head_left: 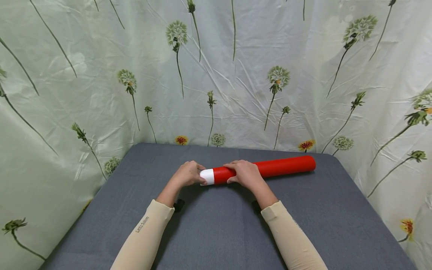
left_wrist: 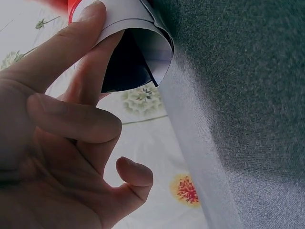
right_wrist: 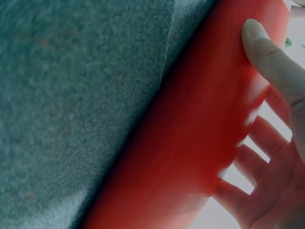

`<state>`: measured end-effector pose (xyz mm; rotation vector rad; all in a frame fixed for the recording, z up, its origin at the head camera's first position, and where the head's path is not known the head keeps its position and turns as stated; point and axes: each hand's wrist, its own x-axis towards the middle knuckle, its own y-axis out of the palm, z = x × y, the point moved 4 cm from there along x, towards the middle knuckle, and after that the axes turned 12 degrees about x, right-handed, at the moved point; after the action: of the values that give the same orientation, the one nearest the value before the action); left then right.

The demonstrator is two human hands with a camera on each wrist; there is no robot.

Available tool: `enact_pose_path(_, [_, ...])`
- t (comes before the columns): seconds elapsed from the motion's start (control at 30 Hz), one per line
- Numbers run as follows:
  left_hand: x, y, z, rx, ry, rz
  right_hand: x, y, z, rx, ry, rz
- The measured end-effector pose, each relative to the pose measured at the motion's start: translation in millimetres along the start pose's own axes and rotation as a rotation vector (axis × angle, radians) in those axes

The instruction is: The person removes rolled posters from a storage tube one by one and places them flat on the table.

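Observation:
A long red roll [head_left: 283, 167] lies slantwise on the table, with a white band [head_left: 207, 176] at its left end. My left hand [head_left: 189, 174] pinches that end, thumb on the outside and a finger at the opening. In the left wrist view the roll's open end [left_wrist: 164, 52] is hollow and dark inside, with a loose sheet edge overlapping within; the other fingers of the left hand are curled clear of it. My right hand [head_left: 245, 173] grips the red part close to the band. In the right wrist view its thumb [right_wrist: 267, 55] presses one side and its fingers reach round the other.
A dark grey cloth covers the table [head_left: 209, 232]. Behind and beside it hangs a pale curtain [head_left: 236, 75] printed with dandelions. The roll's right end lies near the table's far right corner.

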<state>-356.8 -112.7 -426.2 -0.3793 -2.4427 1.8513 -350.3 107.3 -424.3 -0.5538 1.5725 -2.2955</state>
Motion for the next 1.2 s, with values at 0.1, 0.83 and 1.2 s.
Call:
enact_pose_path(0.1, [-0.2,-0.7,1.5,0.007,0.011,-0.005,0.0,-0.5,-1.1,-0.001,0.006,0.004])
enact_pose_path(0.83, [-1.7,-4.5,9.8,0.006,-0.007,0.012,0.0,-3.5,-7.0,-0.007,0.022,0.016])
enact_pose_path(1.2, [-3.0,-6.4,12.6,0.011,0.002,0.003,-0.3,-4.8,-9.5,0.002,0.038,0.024])
